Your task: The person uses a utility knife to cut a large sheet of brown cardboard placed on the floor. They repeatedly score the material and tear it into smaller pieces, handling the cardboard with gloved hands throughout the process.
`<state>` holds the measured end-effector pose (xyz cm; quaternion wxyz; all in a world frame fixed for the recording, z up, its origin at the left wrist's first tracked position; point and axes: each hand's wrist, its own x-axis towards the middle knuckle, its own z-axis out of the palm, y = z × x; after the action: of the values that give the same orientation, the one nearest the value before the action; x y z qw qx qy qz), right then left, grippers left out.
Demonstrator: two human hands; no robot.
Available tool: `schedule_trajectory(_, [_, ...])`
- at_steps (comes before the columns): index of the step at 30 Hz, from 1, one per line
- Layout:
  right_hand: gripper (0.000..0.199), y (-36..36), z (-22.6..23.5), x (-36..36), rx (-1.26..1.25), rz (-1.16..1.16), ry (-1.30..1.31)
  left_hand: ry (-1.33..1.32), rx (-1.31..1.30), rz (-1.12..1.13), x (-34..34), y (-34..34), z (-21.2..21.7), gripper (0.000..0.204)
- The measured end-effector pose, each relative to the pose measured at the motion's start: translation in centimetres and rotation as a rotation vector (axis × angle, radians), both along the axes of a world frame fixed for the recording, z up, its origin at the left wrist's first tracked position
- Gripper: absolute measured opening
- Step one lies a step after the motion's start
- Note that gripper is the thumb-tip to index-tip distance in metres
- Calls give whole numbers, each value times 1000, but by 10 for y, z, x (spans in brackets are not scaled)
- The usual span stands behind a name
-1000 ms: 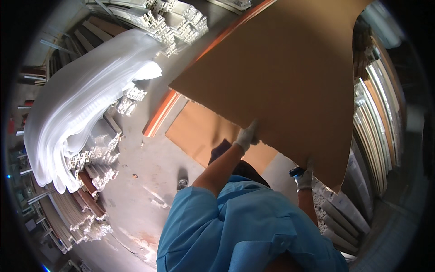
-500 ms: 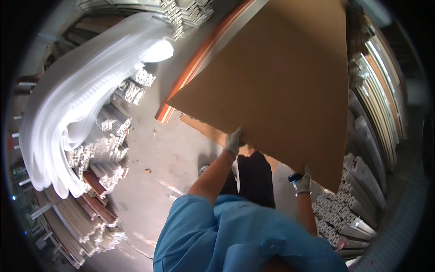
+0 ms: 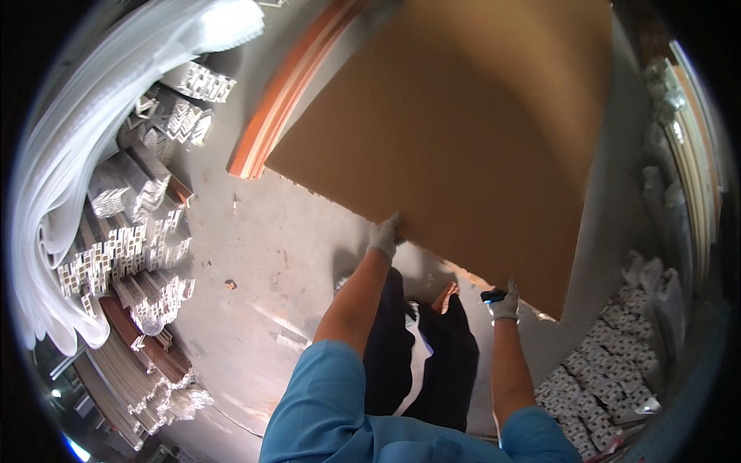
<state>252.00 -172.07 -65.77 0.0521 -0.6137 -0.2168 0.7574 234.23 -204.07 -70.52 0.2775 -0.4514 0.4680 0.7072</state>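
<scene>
We hold the cardboard sheet [image 3: 463, 131] off the floor [image 3: 262, 255]: left hand [image 3: 384, 235] and right hand [image 3: 505, 302] each clamped on its near edge. Lifted, we judge; setting down remains.

The space ahead is filled by the large brown cardboard sheet [image 3: 471, 131], held at its near edge. Open grey floor [image 3: 270, 262] is left below and left of it. The left side is hemmed by stacked aluminium profiles [image 3: 127, 247] and white wrapped bundles [image 3: 85, 123]; the right is crowded by white profile ends [image 3: 617, 370].
</scene>
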Motion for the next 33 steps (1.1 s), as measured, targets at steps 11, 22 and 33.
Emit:
schedule_trajectory(11, [33, 130, -174, 116, 623, -84, -355, 26, -13, -136, -32, -4, -157, 46])
schedule_trajectory(22, [44, 225, -197, 21, 1349, 680, -626, 190, 57, -160, -19, -15, -123, 35])
schedule_trajectory(33, [43, 240, -204, 88, 998, 724, -271, 238, 122, -196, 16, -51, -126, 35])
